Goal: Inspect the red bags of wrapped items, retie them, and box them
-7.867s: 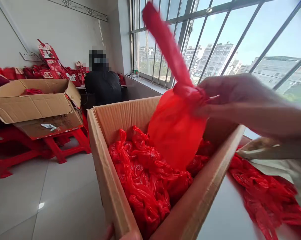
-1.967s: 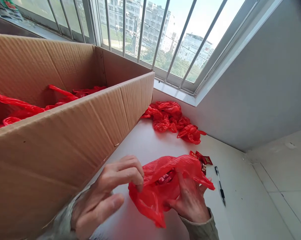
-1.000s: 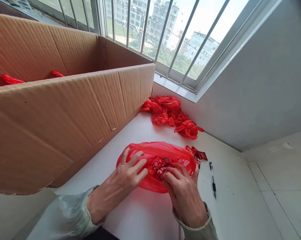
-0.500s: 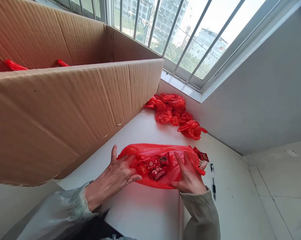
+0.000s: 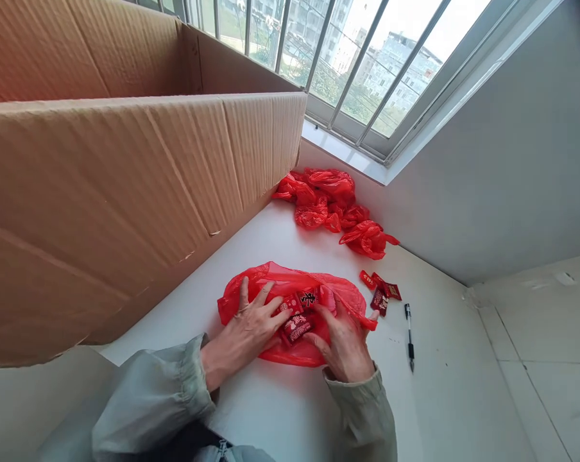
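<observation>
A red plastic bag (image 5: 265, 276) lies spread on the white table, its mouth facing me. Inside it several small printed red packets (image 5: 297, 328) sit bunched together; a larger one shows a black character on a red ground. My left hand (image 5: 246, 333) reaches in from the left, fingers spread, fingertips touching the packets. From the right, my right hand (image 5: 345, 343) is also in the bag, thumb and fingers apart beside the same packets. The bag's edge drapes by its outer fingers, which are partly hidden.
Several loose red packets (image 5: 380, 296) lie right of the bag, near a black-and-clear pen (image 5: 409, 337). Crumpled red bags (image 5: 328, 199) are heaped by the wall. A large open cardboard box (image 5: 140, 192) stands at the left, below a barred window (image 5: 348, 70).
Both hands have drawn closer together around the packets in the bag, my left hand moving right. The bag's right edge has shifted left, uncovering the loose packets. The view has shifted slightly.
</observation>
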`<move>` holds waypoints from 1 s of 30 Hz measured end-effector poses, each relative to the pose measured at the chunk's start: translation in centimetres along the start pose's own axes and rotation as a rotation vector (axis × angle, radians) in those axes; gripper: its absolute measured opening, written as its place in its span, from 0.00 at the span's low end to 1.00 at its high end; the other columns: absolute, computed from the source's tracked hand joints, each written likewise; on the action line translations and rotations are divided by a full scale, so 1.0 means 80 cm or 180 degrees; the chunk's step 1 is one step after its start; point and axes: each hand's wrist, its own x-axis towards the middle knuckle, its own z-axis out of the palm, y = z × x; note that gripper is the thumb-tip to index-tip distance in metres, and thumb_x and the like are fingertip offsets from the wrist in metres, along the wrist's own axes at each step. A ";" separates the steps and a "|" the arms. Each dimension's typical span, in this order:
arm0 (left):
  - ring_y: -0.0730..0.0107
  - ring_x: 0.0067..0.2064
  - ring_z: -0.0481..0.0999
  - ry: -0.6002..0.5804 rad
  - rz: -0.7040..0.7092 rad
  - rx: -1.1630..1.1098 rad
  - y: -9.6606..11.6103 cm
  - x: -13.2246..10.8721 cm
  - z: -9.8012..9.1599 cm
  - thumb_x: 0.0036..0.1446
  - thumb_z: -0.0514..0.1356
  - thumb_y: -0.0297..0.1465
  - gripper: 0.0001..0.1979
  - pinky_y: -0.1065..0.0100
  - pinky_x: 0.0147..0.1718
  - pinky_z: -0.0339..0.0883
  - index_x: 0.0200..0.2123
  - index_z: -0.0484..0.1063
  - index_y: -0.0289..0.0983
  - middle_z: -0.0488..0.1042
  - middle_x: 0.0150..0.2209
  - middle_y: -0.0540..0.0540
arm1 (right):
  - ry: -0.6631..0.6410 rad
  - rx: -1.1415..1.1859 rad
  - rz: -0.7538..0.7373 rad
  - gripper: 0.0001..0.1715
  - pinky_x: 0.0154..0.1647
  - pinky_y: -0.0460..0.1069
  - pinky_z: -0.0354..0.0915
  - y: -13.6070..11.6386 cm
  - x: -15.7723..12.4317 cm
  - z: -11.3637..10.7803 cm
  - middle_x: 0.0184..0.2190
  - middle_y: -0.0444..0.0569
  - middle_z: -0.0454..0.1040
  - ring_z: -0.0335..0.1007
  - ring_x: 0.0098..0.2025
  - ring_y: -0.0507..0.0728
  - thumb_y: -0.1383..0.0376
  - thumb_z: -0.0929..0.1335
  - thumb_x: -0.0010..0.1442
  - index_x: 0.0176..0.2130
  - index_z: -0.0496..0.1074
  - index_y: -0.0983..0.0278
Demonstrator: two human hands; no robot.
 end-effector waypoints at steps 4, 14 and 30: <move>0.43 0.56 0.63 -0.0227 -0.0150 0.0132 -0.010 0.008 -0.002 0.51 0.67 0.29 0.32 0.27 0.56 0.26 0.58 0.61 0.45 0.71 0.51 0.43 | -0.0374 0.0186 0.0251 0.45 0.60 0.71 0.39 0.000 -0.008 0.008 0.61 0.54 0.62 0.56 0.62 0.68 0.66 0.74 0.44 0.59 0.62 0.52; 0.53 0.50 0.69 -0.0313 -0.0385 -0.0005 -0.021 0.009 -0.021 0.60 0.54 0.21 0.18 0.33 0.59 0.27 0.51 0.70 0.40 0.76 0.45 0.44 | -0.0677 0.0223 0.0507 0.21 0.59 0.69 0.46 0.005 0.002 -0.012 0.61 0.50 0.61 0.61 0.58 0.66 0.66 0.68 0.54 0.48 0.73 0.53; 0.48 0.58 0.64 -0.0173 -0.0004 -0.0426 -0.004 0.009 0.000 0.54 0.61 0.23 0.18 0.27 0.57 0.30 0.48 0.71 0.42 0.69 0.56 0.42 | -0.0192 0.0087 0.0439 0.25 0.56 0.73 0.48 -0.016 -0.003 0.017 0.66 0.53 0.53 0.61 0.58 0.70 0.67 0.71 0.52 0.49 0.73 0.48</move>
